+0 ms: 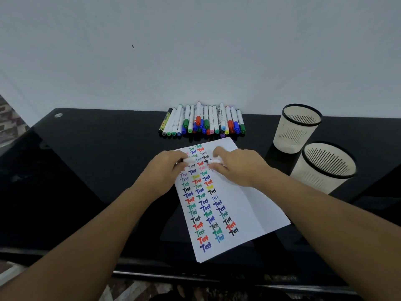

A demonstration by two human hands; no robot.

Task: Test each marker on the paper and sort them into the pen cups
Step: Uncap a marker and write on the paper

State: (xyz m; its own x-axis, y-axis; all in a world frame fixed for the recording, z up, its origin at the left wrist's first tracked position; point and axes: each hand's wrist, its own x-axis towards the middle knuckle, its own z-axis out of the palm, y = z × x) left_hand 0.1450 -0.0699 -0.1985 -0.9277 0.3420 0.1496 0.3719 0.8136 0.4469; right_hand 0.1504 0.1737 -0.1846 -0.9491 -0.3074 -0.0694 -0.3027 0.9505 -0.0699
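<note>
A white paper (245, 205) covered with several coloured "Test" marks lies on the black table (97, 170). Above its upper part, my right hand (236, 168) grips a white marker (217, 161) whose dark tip points left. My left hand (165, 170) pinches a short white piece (190, 159), apparently the marker's cap, a small gap away from the tip. A pile of several capped markers (201, 122) lies behind the paper by the wall. Two white slotted pen cups stand at the right, the far cup (297, 129) and the near cup (323, 168); no markers show inside them.
A pale wall rises right behind the marker pile. The table's front edge (195, 276) runs below my forearms, with patterned floor beneath it. A small round metal fitting (58, 115) sits at the table's far left corner.
</note>
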